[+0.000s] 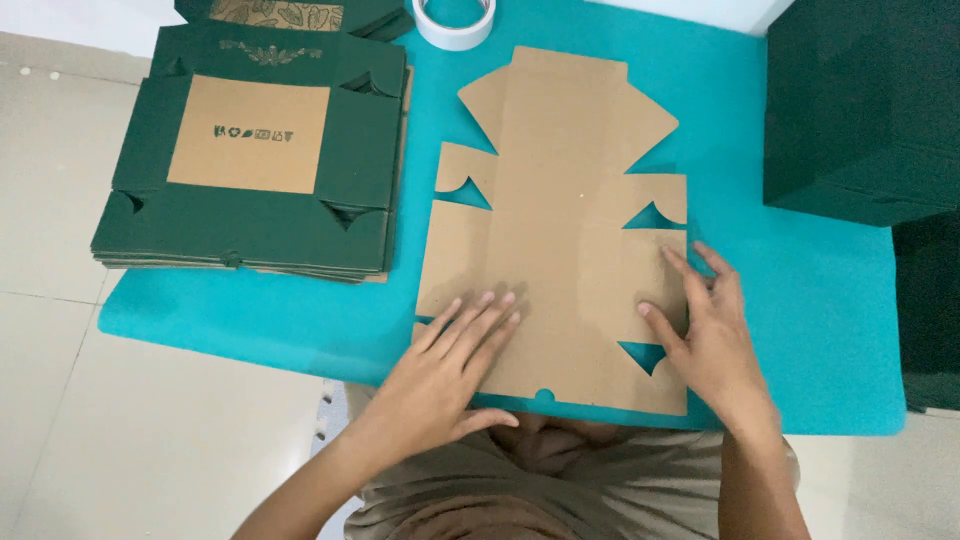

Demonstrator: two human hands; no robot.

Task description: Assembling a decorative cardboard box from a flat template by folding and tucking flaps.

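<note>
The left hand lies open and flat, fingers spread, pressing the lower left part of a flat, unfolded brown cardboard box blank, while the right hand, also open with fingers stretched, rests on the blank's lower right flap. The blank lies brown side up in the middle of the frame on a turquoise table, its cut-out notches showing the turquoise below. To the upper left sits a stack of flat dark green box blanks with a brown centre panel on top. A roll of white tape stands at the top centre. Assembled dark green boxes fill the upper right corner.
</note>
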